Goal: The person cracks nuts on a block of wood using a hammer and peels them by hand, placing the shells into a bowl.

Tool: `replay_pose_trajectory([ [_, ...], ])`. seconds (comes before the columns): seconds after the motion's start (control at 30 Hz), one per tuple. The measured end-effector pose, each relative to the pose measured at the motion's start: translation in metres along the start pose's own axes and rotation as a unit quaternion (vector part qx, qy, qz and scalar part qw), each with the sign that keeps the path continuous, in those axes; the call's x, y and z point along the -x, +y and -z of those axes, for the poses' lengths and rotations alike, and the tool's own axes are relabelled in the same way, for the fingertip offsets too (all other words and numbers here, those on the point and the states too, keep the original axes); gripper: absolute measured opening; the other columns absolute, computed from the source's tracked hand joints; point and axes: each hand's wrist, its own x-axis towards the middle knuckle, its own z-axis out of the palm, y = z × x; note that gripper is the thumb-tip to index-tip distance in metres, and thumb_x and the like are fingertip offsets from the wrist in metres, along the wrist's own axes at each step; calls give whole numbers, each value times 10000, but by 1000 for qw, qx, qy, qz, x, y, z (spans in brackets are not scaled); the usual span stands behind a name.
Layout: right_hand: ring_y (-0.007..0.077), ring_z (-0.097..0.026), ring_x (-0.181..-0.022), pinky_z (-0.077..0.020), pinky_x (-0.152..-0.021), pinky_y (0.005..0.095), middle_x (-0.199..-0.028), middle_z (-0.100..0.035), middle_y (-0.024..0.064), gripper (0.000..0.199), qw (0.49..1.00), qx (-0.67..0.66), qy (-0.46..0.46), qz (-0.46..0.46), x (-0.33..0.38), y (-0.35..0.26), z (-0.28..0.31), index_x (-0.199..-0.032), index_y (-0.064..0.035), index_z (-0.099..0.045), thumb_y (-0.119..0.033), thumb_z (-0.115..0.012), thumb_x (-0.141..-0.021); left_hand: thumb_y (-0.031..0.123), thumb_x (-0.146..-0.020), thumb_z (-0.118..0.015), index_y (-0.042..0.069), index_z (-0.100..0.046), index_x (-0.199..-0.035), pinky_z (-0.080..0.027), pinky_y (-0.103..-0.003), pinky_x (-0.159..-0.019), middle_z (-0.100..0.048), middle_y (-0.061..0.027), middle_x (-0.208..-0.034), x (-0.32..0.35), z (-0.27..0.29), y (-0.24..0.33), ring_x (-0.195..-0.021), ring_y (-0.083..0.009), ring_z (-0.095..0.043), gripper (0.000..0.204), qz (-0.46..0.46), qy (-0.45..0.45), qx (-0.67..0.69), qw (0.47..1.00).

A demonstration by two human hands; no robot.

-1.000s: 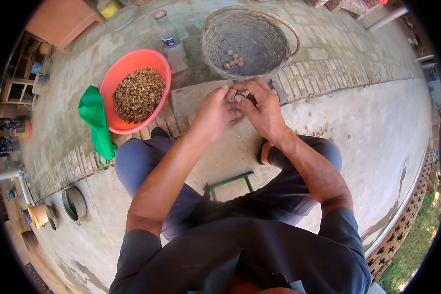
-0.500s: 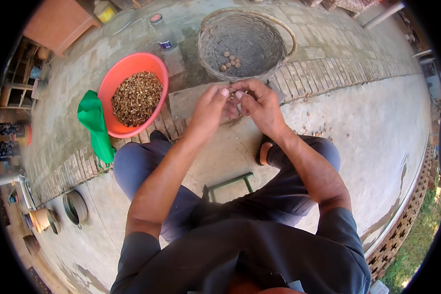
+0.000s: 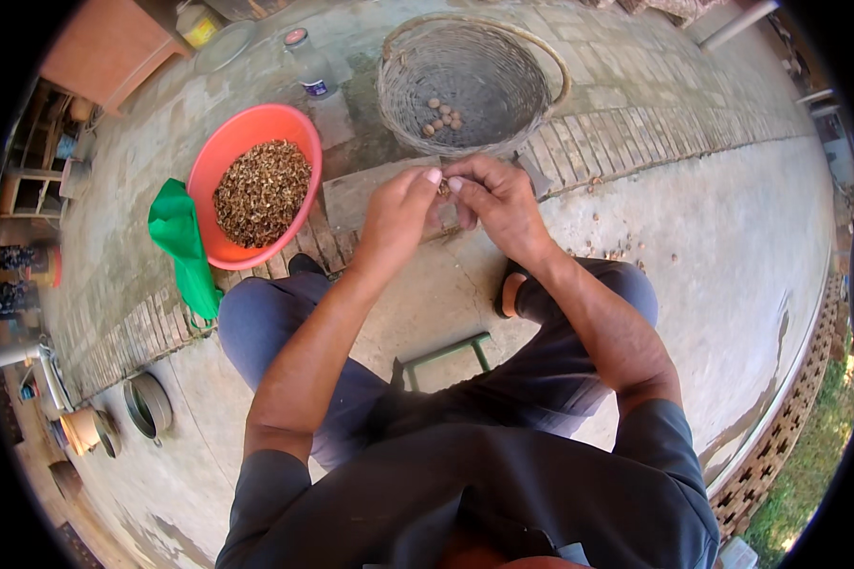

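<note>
My left hand [image 3: 399,211] and my right hand [image 3: 500,204] meet in front of me, just short of the wicker basket [image 3: 531,90]. Both are closed, thumbs and fingertips pinching a small brown walnut piece [image 3: 444,188] between them. The fingers cover most of it. Several whole walnuts [image 3: 443,120] lie in the bottom of the basket. To the left, a red-orange plastic basin [image 3: 308,142] holds a heap of brown broken walnut pieces [image 3: 262,192]; whether they are kernels or shells I cannot tell.
A green cloth bag [image 3: 182,242] hangs against the basin's left side. Behind stands a clear jar with a red lid [image 3: 311,64]. Beneath my hands lies a flat board [image 3: 361,194]. Small shell bits [image 3: 621,248] are scattered on the concrete at right, and a green metal frame [image 3: 446,353] shows between my legs.
My fingers have shifted around the walnut piece, and the right fingertips have drawn closer to the left ones. The whole view has slid slightly; the basket and basin look the same.
</note>
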Motion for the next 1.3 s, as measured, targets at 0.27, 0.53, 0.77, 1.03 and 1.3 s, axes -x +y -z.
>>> replay_pose_trajectory([
  [0.27,112,-649,-614,-522,-554,285,-819,-677,87,120,999,48,19,7,4,-5,-7,-1058,43,-639,3,-563,-975,175,-1037,-554,-16,-619,-1071,-514,-262,-648,-675,-62,-909,-2,-6,-1,-749,-85,-596,205,-3,40,64,997],
  [0.53,317,-666,-730,-526,-665,398,-872,-641,182,136,973,188,47,123,4,3,-9,-1057,19,-629,12,-561,-940,201,-1066,-542,-2,-607,-1073,-567,-310,-648,-643,-60,-959,-7,-2,-3,-742,-112,-567,213,18,7,90,996],
  [0.77,326,-649,-745,-518,-662,408,-897,-641,184,164,956,243,50,160,7,-1,-11,-1084,-2,-634,18,-572,-933,203,-1067,-538,23,-616,-1062,-561,-331,-683,-638,-52,-954,-5,0,1,-755,-123,-567,196,65,17,127,990],
  [1.03,330,-681,-752,-537,-644,392,-910,-660,179,129,932,289,74,204,5,-3,-14,-1071,-9,-635,5,-596,-948,189,-1066,-530,27,-618,-1056,-563,-332,-690,-645,-52,-945,-2,-2,4,-755,-134,-588,185,87,24,183,979],
  [1.3,413,-657,-816,-539,-700,464,-911,-644,208,123,930,303,77,191,3,-1,-17,-1033,-15,-620,-4,-600,-912,189,-1069,-524,8,-632,-1139,-572,-328,-715,-650,-42,-921,-2,-1,4,-770,-130,-611,222,117,28,211,970],
])
